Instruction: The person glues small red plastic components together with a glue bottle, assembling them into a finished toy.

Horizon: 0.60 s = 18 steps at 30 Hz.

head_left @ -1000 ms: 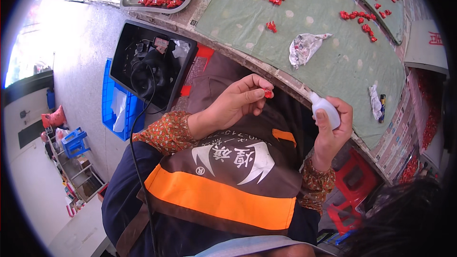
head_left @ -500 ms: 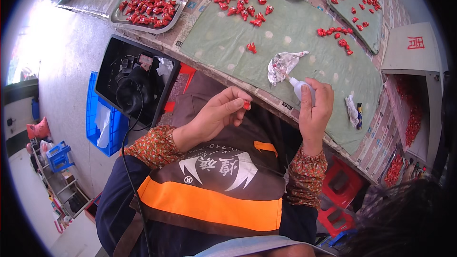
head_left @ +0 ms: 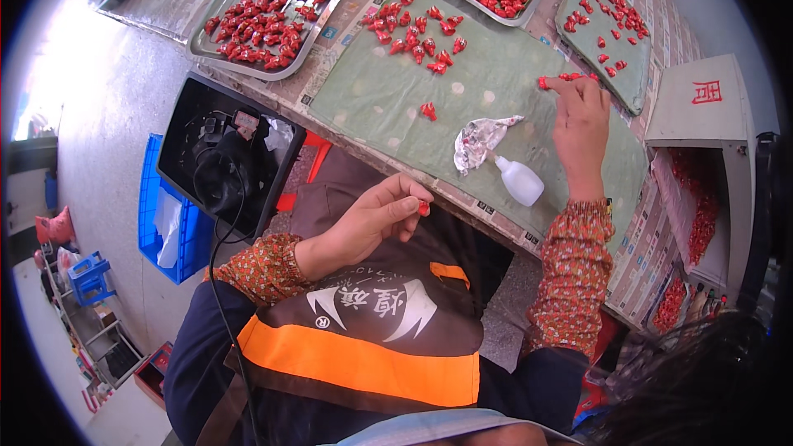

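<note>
My left hand (head_left: pixel 376 223), over my apron at the table's near edge, pinches a small glossy red piece (head_left: pixel 424 208) between thumb and forefinger. My right hand (head_left: pixel 581 132) reaches over the green cloth (head_left: pixel 363 74) to a short row of similar red pieces (head_left: pixel 570 77). Its fingertips are bent down onto the row and partly hide it. Between the hands, a white squeeze bottle (head_left: pixel 520 181) lies on its side, its nozzle by a crumpled white tissue (head_left: pixel 481 142) with spots on it. One loose red piece (head_left: pixel 428 111) lies left of the tissue.
More red pieces fill a metal tray (head_left: pixel 198 43) at the left and another tray (head_left: pixel 529 16) at the back. Several lie on a green-lined tray (head_left: pixel 640 99) at the far right. Below the table's left edge stands a black bin (head_left: pixel 178 157) with a cable.
My right hand has let go of the squeeze bottle, now lying beside the tissue, and moved away and right to the row of red pieces. My left hand keeps its red piece.
</note>
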Motion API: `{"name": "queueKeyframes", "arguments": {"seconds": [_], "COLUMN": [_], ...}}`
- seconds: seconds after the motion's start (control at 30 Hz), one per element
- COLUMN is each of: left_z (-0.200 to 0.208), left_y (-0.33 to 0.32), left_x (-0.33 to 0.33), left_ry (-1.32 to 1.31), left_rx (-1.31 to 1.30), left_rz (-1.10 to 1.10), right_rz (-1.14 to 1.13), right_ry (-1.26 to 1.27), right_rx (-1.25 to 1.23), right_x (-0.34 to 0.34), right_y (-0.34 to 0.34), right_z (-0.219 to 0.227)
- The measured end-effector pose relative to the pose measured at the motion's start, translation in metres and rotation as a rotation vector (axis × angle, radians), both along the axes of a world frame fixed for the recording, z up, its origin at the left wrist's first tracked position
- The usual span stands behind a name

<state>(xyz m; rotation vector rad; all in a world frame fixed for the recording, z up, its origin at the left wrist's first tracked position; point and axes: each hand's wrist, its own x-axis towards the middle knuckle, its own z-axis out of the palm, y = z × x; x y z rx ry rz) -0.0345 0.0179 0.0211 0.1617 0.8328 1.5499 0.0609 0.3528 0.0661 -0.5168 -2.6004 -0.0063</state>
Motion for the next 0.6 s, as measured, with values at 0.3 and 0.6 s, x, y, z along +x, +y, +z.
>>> {"name": "queueKeyframes", "arguments": {"seconds": [0.3, 0.6], "left_z": [-0.004, 0.006], "left_y": [-0.003, 0.001], "left_x": [-0.004, -0.006], "left_ry": [-0.011, 0.001], "left_rx": [-0.020, -0.010], "left_rz": [0.018, -0.009], "right_rz": [0.119, -0.050], "right_ry": [-0.056, -0.123], "right_rx": [0.089, -0.300], "right_x": [-0.023, 0.029], "right_y": [0.018, -0.013], "right_z": [-0.010, 0.014]}}
